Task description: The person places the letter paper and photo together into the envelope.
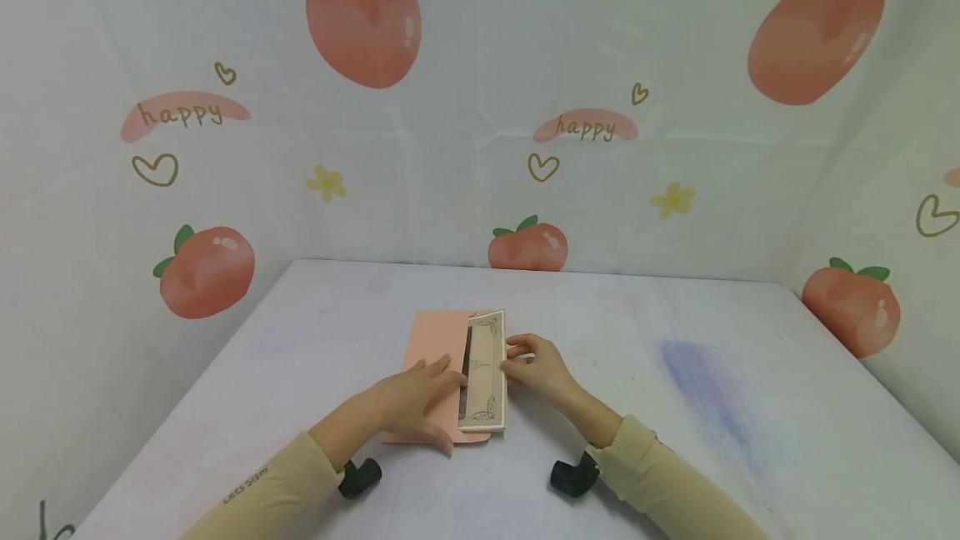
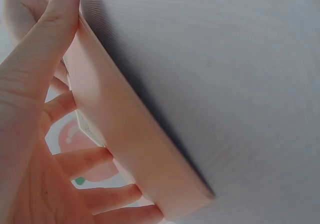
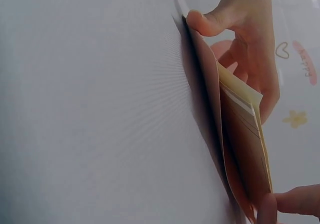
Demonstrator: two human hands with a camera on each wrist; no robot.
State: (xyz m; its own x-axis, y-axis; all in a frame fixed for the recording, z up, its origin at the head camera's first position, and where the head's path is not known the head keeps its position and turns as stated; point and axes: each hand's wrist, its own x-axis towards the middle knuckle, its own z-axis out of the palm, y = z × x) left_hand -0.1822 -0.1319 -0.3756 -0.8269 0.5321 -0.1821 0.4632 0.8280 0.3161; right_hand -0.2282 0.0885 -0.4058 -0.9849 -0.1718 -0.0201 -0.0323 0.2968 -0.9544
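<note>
A pink paper envelope (image 1: 437,336) lies on the table in the head view, its open side facing right. Sticking out of that side is a cream card (image 1: 487,373) with an ornate printed border; a dark strip shows along its left part. My left hand (image 1: 420,398) rests spread on the envelope, thumb at the near edge and fingertips on the top face (image 2: 115,119). At the card's right edge, my right hand (image 1: 543,369) pinches it between thumb and finger. The right wrist view shows the envelope's mouth (image 3: 225,129) gaping around the card (image 3: 250,129).
A white table (image 1: 637,357) spreads around the envelope. Behind it hangs a white cloth backdrop (image 1: 465,65) printed with peaches, hearts and flowers. Black wrist cameras (image 1: 576,475) sit under both sleeves. A bluish smudge (image 1: 708,390) marks the table on the right.
</note>
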